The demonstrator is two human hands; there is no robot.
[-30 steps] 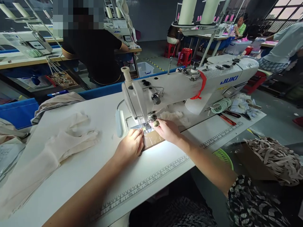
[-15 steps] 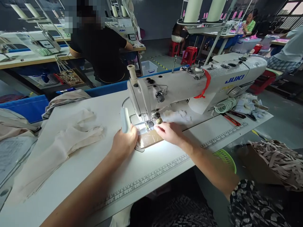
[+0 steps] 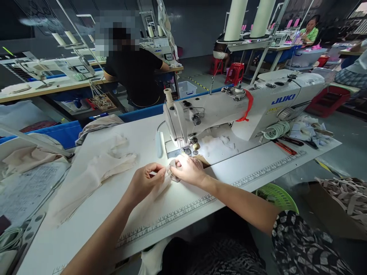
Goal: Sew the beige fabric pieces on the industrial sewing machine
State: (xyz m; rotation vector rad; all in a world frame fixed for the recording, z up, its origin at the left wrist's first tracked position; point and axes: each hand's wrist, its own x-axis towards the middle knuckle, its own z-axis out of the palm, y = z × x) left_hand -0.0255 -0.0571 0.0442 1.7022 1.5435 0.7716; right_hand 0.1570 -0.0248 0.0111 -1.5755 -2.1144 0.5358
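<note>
Pinching beige fabric (image 3: 160, 187) between left hand (image 3: 145, 179), right hand (image 3: 187, 170).

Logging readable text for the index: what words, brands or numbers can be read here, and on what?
"JUKI": blue, on the near sewing machine.
Blue logo on the far sewing machine: too small to be sure.
Printed ruler: numbers too small to read.
Printed sheet, left: blurred.
Cloth held by left hand and right hand: no text.

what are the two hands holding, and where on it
A thin beige fabric piece: the left hand and right hand pinch its far end, just in front of the sewing machine.
</note>
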